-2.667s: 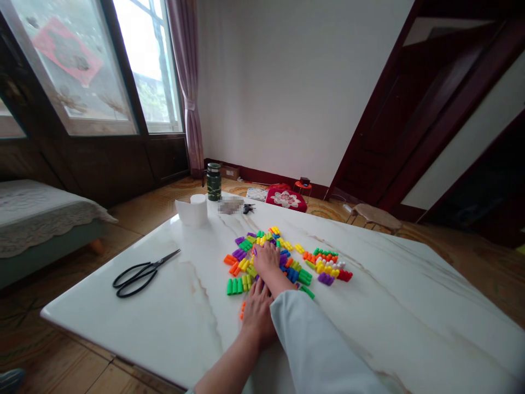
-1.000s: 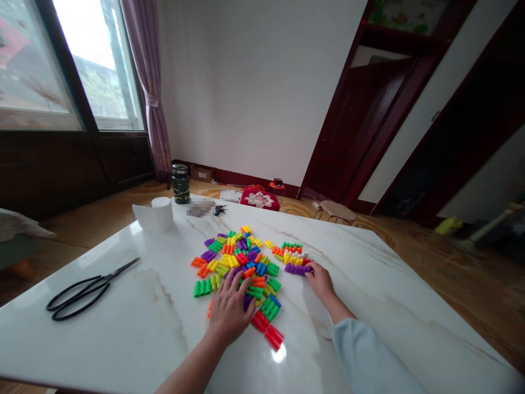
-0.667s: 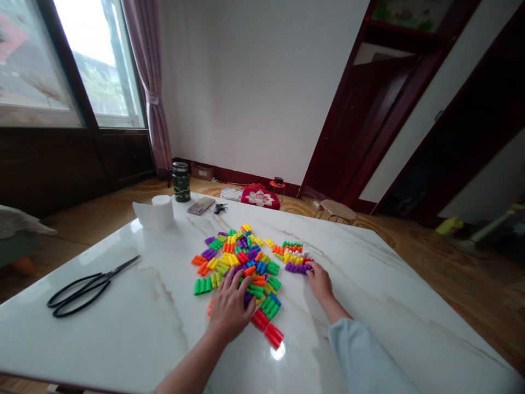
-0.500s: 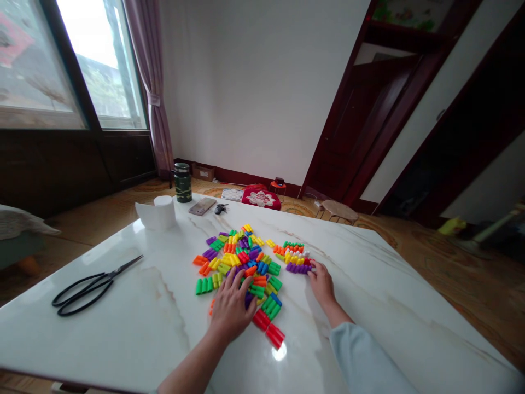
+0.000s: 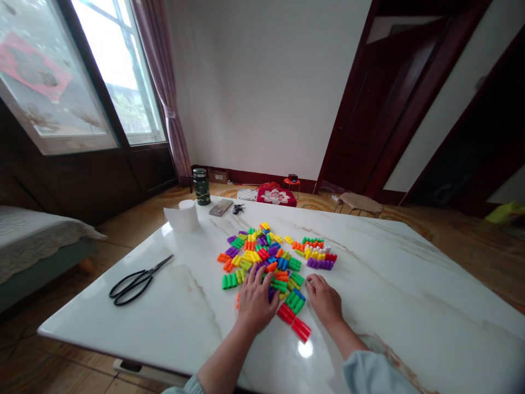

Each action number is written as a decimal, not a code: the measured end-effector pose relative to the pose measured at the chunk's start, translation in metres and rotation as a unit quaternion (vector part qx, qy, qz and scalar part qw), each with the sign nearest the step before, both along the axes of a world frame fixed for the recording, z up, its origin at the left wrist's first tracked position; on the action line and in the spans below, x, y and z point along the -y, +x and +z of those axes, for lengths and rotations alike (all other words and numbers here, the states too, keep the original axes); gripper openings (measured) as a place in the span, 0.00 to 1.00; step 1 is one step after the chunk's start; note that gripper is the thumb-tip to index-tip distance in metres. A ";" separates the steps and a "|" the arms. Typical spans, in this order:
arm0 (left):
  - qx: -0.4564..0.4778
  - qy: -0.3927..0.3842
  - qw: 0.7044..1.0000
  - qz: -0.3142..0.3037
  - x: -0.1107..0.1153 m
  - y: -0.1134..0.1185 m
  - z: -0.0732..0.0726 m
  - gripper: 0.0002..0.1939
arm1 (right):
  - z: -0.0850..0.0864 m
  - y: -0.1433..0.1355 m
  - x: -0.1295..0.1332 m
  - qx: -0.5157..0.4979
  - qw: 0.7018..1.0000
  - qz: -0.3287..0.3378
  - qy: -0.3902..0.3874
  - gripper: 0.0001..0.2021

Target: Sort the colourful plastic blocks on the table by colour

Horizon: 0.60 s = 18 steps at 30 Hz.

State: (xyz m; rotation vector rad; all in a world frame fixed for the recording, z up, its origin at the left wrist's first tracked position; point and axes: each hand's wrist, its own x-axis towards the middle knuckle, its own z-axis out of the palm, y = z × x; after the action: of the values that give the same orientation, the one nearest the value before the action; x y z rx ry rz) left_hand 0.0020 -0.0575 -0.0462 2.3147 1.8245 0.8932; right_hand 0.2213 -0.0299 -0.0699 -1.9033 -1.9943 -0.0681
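Bright plastic building blocks point(image 5: 251, 257), shaped like joined tubes, lie in a loose pile on the white marble-look table point(image 5: 180, 328). My left hand point(image 5: 257, 298) rests palm down on the near side of the pile, fingers spread over the blocks and gripping none. Just right of the pile, my right hand point(image 5: 325, 300) is low over the table with loosely bent fingers, near a green block point(image 5: 297, 279); I see nothing in it. Beyond it stand short rows of sorted blocks, with a purple row point(image 5: 320, 264) nearest. Two red blocks point(image 5: 301, 329) lie end to end at the front.
Black-handled scissors point(image 5: 137, 282) lie at the left. Towards the back left are a white paper roll point(image 5: 184, 218), a camouflage flask point(image 5: 201, 187), a phone point(image 5: 221, 207) and keys point(image 5: 238, 209). A round stool point(image 5: 360, 203) stands past the far edge.
My right hand has left the purple row and come nearer to me, beside the pile. My left hand stays on the blocks. The view has turned slightly left.
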 end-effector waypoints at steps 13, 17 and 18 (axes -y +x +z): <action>0.056 0.013 0.998 -0.008 -0.031 -0.034 0.029 0.21 | 0.001 -0.008 -0.003 0.075 0.997 -0.012 -0.017 0.10; -0.082 -0.119 0.971 0.189 -0.081 -0.081 0.054 0.22 | 0.004 -0.008 -0.001 0.073 0.997 -0.007 -0.018 0.09; -0.093 -0.153 0.961 0.209 -0.094 -0.091 0.057 0.25 | 0.004 -0.008 -0.001 0.074 0.997 -0.006 -0.015 0.09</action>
State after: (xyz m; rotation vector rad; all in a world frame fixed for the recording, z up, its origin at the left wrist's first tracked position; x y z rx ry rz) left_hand -0.0890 0.0365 0.0104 1.9148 2.3863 0.3834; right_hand 0.2131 -0.0286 -0.0655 -1.9826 -2.0897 -0.1880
